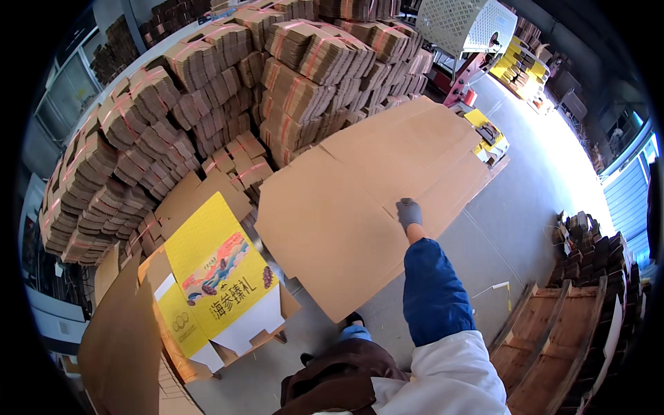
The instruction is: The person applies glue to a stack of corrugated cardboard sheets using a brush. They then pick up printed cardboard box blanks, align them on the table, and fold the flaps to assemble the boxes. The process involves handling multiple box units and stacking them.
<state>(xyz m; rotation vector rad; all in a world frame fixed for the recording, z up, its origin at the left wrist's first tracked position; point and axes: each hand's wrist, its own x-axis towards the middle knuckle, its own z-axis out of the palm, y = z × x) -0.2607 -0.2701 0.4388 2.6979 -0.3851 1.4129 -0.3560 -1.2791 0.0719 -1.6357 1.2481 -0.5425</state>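
Note:
A large flat brown cardboard sheet [332, 214] with slots and creases spreads across the middle of the head view, tilted over the floor. My right hand [409, 211], in a grey glove with a blue sleeve cover behind it, is closed on this sheet at a slot between its panels; the fingertips are partly hidden. My left hand does not show. Left of the sheet, a flat yellow printed box blank [221, 277] with white flaps lies on a low wooden-edged stand [176, 353].
Tall strapped bundles of folded cardboard [304, 76] rise along the far left. A brown cardboard panel [121, 346] stands at the lower left. A wooden pallet [546, 339] lies right of me, beside more stacked bundles [595, 249]. A perforated machine guard [463, 28] stands far off.

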